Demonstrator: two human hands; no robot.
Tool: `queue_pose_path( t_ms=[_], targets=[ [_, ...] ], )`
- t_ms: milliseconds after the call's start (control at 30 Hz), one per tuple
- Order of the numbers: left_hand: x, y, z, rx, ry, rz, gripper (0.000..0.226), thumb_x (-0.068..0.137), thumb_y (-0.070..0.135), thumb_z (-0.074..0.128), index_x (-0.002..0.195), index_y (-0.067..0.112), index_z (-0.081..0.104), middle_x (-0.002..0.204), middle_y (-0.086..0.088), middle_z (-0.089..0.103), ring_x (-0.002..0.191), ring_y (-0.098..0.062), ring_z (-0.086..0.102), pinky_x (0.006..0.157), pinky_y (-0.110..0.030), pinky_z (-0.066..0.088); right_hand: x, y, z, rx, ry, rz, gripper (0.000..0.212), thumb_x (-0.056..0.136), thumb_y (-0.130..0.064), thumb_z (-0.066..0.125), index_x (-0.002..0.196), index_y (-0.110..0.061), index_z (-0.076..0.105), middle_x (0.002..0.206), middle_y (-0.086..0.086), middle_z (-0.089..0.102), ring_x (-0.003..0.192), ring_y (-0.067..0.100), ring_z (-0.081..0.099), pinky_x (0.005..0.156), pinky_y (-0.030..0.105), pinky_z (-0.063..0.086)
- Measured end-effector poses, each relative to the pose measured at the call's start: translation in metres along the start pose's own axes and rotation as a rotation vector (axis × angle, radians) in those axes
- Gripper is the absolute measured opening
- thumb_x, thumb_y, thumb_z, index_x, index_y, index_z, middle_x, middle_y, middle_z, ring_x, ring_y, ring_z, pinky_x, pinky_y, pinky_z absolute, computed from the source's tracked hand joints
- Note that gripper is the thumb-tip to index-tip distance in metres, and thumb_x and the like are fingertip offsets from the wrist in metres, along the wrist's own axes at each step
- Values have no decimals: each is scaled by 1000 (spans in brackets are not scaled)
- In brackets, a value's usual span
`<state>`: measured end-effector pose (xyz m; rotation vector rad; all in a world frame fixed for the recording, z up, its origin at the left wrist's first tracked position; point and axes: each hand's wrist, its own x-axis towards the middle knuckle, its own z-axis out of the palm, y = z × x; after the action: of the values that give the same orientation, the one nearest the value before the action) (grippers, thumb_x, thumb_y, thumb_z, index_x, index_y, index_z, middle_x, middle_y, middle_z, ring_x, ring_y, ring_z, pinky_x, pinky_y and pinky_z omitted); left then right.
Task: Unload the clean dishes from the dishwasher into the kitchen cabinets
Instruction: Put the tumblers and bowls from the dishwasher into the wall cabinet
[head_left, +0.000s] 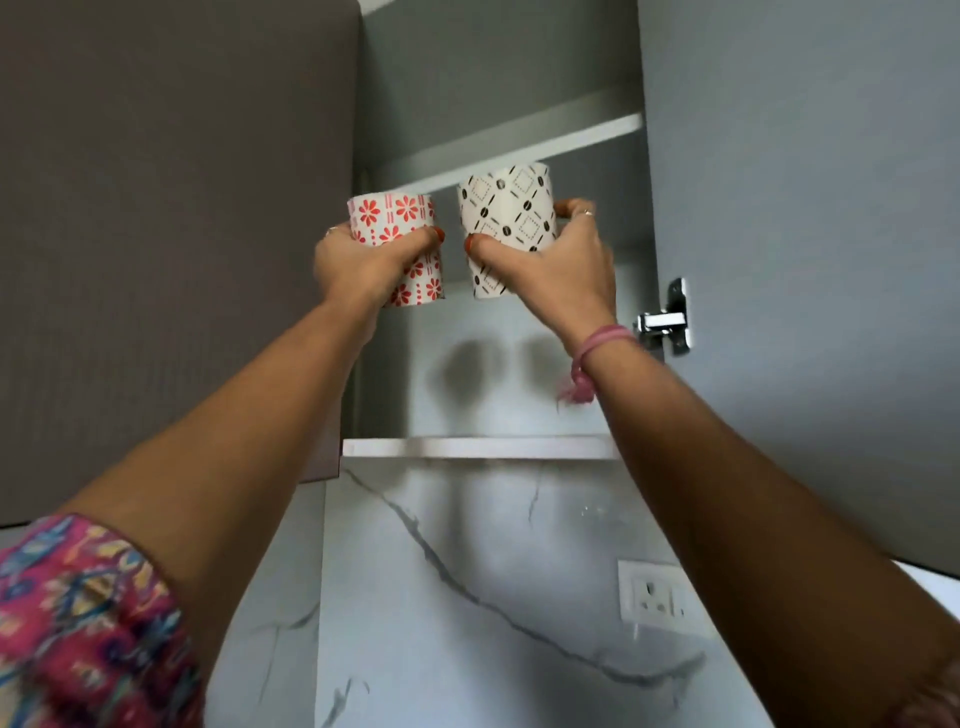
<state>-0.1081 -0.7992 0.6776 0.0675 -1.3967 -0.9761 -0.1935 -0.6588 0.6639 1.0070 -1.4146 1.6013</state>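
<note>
1. Grips first: left hand (363, 265) is wrapped round the red-flower cup (397, 249), thumb across the front and fingers curled behind. Right hand (556, 265) has the black-diamond cup (511, 228) the same way, thumb on the front face and fingers round the far side at 3 o'clock.
2. Both cups are upright, long axis running roughly 6 to 12 and tipped back a touch from this low angle. They're side by side with a narrow gap, not touching as far as I can see.
3. The black-diamond one rides a bit higher, its rim right up near the upper shelf (519, 150) edge at 12 o'clock.
4. The bit that matters: both cups are held in the open cabinet's lower bay, and the lower shelf (467, 447) sits well below them at 6 o'clock. So I'd guess the move is in and then straight down, keeping them vertical.
5. Neither hand looks closer to the landing spot; each has its own half. Can't tell how deep inside they are.
6. Outward: cabinet door (805, 260) swung open at 3 o'clock with its hinge (667, 322), marble backsplash (467, 597) and a wall socket (657, 592) down at 5.
</note>
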Motion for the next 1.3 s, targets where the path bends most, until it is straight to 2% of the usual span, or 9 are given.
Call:
queue_pose_path(
  t_ms=[133,233,433,567,667,800,1000,1167,1300],
  targets=[
    [42,18,18,-6,32,90,42,57,40,86,85,25,58,100,0,70,88,-13,69,79,-34,59,53,-8,19,78,100,-12,71,52,-60,74,108,-23,53,94,-10,60,83,11,57,65,19,38],
    [78,31,33,-50,51,114,52,56,42,87,93,21,57,101,0,69,88,-14,69,75,-34,60,94,-18,36,74,113,-66,64,52,-60,73,101,-23,54,90,-11,60,82,11,58,58,17,37],
    [148,50,63,-155,45,195,61,58,43,87,102,15,54,105,-3,68,90,-17,69,78,-34,59,173,-42,58,-49,164,-259,73,60,-60,74,115,-18,53,103,-4,50,89,9,53,66,18,45],
    [179,57,78,-156,14,261,65,64,42,84,112,11,55,110,-2,66,91,-13,67,65,-21,57,216,-50,55,-172,141,-281,72,65,-57,73,120,-14,54,114,0,52,99,13,56,82,26,55],
    [192,50,91,-121,-23,275,63,66,41,83,114,10,58,109,-3,67,87,-13,69,60,-19,57,230,-44,45,-272,99,-216,70,67,-59,73,118,-13,57,109,1,59,96,15,60,68,24,53],
    [202,32,112,-96,-27,227,59,67,43,82,111,12,58,107,-3,67,85,-14,69,65,-23,57,237,-26,41,-362,53,-141,65,68,-60,72,112,-13,61,96,-1,54,86,15,55,51,19,37],
    [220,18,134,-93,-20,165,53,66,47,81,101,17,55,94,1,64,64,-7,64,48,-17,48,249,-14,44,-457,-1,-108,74,68,-62,70,121,-13,58,122,7,59,107,21,58,73,28,45],
    [231,16,140,26,-7,126,74,58,54,83,113,15,55,106,-3,64,83,-17,68,74,-32,58,252,-14,43,-493,-82,-85,77,72,-59,70,130,-12,51,125,5,54,96,18,52,69,25,43],
    [235,12,145,188,29,152,86,56,57,82,123,12,52,116,-4,60,102,-22,62,90,-36,54,248,-14,44,-590,-133,-93,67,77,-54,68,128,-14,54,120,5,56,95,19,53,73,25,40]
  ],
)
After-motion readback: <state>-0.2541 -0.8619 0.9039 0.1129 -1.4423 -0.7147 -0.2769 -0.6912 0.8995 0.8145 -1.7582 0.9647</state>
